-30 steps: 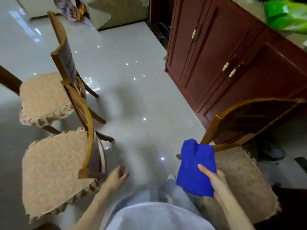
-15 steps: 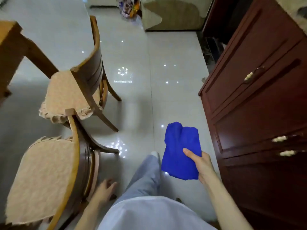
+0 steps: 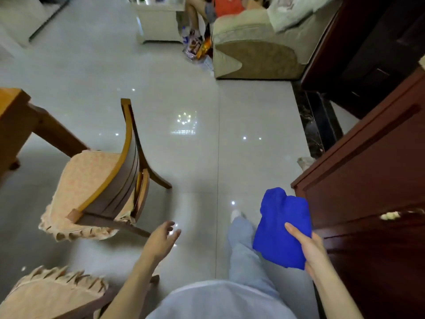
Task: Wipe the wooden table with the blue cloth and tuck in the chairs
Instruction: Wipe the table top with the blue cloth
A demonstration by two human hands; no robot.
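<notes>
R hand [image 3: 310, 252] tight round blue cloth [image 3: 280, 226], L hand [image 3: 161, 240] loose & empty nr chair [image 3: 108, 180] back.

Soft indoor light fills the scene, and the glossy pale grey tiled floor [image 3: 253, 157] mirrors a cluster of small bright lights. The wide lens bows lines near the edges. Motion blur smears the bare left hand [image 3: 161, 240] and the curved-back, peach-cushioned wooden chair [image 3: 128, 176], while the crumpled bright blue cloth [image 3: 280, 231] looks sharper.
</notes>
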